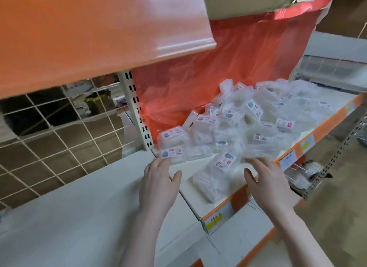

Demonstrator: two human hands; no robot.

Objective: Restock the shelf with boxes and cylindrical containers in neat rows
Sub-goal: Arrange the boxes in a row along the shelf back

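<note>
Both hands empty, fingers loosely spread: left hand (158, 184) by the two stacked boxes (172, 145) at the shelf (111, 197) corner, right hand (267, 182) at the loose pile (256, 117) edge, likely reaching for the lying box (215, 176) to extend that row.

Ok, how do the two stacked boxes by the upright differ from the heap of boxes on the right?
The two stacked boxes sit squarely, one on the other, labels forward; the heap lies jumbled, tilted every way. The stack stands beside the slotted upright; the heap spreads along the shelf. Both are clear labelled plastic boxes.
</note>
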